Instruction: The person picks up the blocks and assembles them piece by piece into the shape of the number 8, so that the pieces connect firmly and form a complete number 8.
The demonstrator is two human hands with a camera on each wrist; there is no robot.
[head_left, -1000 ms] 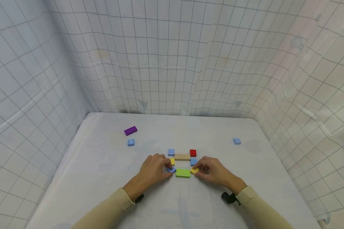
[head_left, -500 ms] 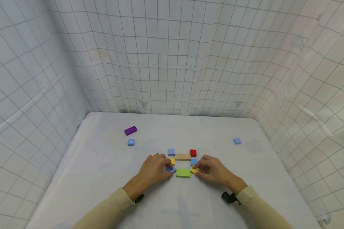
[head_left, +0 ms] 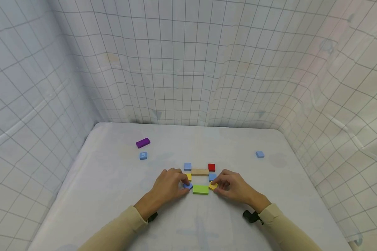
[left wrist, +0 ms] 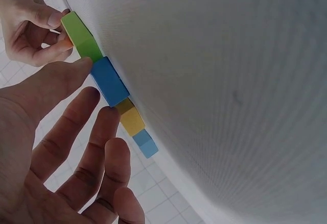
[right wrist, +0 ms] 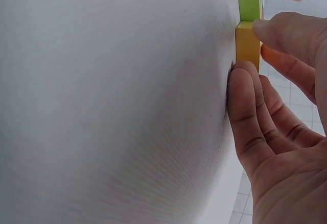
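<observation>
Between thumb and fingertips, my left hand (head_left: 169,186) pinches a blue block (left wrist: 110,81) at the left end of the long green block (head_left: 200,190). At the green block's other end, a yellow block (right wrist: 248,45) is pinched by my right hand (head_left: 235,186). Both held blocks are turned at an angle in the head view and partly covered by fingers. Behind the left hand lies another yellow block (head_left: 189,177), with a light blue block (head_left: 187,166) beyond it. A blue block (head_left: 212,177) and a red block (head_left: 212,167) line the right side. A tan wooden block (head_left: 200,172) spans between the two sides.
Farther back on the white table (head_left: 113,195), a purple block (head_left: 143,143) and a blue block marked 5 (head_left: 143,156) lie to the left. One more light blue block (head_left: 259,154) is at the right. Grid-patterned curtains (head_left: 188,69) enclose the table's back and sides.
</observation>
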